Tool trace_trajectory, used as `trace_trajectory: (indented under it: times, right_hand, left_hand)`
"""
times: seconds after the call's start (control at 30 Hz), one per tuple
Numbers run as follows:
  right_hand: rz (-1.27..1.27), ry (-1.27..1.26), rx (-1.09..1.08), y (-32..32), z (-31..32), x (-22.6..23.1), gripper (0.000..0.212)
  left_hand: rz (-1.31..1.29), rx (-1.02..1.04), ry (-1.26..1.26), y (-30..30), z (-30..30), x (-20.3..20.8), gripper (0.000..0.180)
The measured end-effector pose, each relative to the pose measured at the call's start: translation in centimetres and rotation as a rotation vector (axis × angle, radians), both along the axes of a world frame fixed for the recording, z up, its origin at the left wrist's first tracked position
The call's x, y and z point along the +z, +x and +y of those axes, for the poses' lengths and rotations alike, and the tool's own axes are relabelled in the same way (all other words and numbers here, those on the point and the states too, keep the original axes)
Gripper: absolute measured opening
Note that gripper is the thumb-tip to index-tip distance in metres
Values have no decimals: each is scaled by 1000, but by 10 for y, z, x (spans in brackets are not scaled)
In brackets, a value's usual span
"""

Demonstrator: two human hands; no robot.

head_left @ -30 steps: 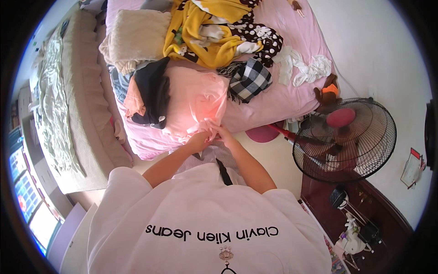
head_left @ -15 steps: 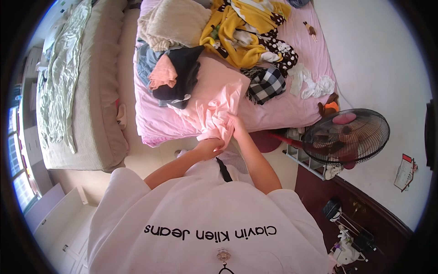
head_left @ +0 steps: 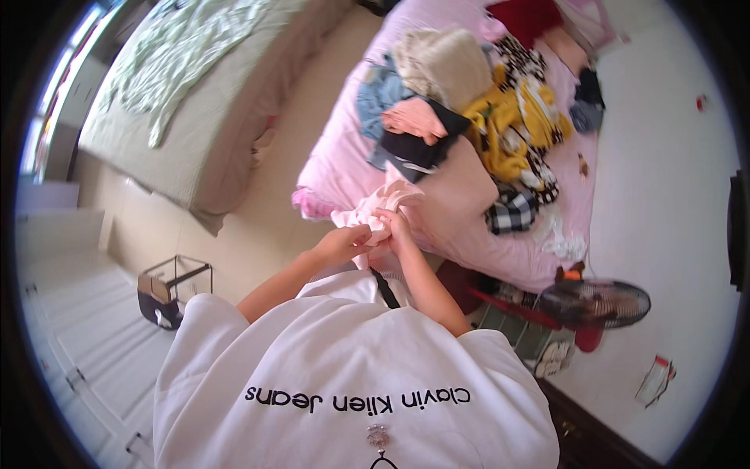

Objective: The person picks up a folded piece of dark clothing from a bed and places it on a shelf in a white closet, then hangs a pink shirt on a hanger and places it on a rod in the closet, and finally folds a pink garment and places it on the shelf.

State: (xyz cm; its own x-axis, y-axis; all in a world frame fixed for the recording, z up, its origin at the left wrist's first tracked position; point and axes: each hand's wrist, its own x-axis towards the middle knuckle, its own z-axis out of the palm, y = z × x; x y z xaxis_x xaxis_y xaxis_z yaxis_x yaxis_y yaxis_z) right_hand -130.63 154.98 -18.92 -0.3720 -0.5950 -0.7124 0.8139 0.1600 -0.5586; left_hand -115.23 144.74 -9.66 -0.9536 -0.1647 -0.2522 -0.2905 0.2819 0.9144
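My left hand [head_left: 346, 241] and my right hand [head_left: 393, 225] are both closed on a bunched pale pink garment [head_left: 376, 205], held in front of my chest above the near edge of a pink bed [head_left: 332, 168]. The cloth is gathered into a crumpled wad between the two hands, which touch each other. Beyond it on the bed lies a pile of clothes: a black piece with a peach one on top [head_left: 418, 133], a yellow patterned garment [head_left: 512, 125], a beige knit [head_left: 441, 62] and a black-and-white checked cloth [head_left: 509, 213].
A second bed with a green cover [head_left: 187, 109] stands at the left across a tiled aisle. A small wire-framed box [head_left: 173, 288] sits on the floor at the lower left. A standing fan [head_left: 594, 303] is at the right beside the bed, with dark furniture below it.
The view has swung right, so the beds now sit further up and right. The pink garment has come up off the bed and is bunched tighter between both hands.
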Motion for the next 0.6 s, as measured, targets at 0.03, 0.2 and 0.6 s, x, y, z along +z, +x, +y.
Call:
trace_trajectory:
  times: [0.03,0.2,0.6]
  right_hand:
    - [52,38,100,20,-18,29,25]
    - [-132,-172,247,77,-77,38,32]
    - [371,-435,824,184,-175,93,65]
  left_hand:
    - [-17,52,-31,16,-10,7,17]
    - [95,390,1,72,-57,34,16]
    - [633,1388,704,188,-139,74,15]
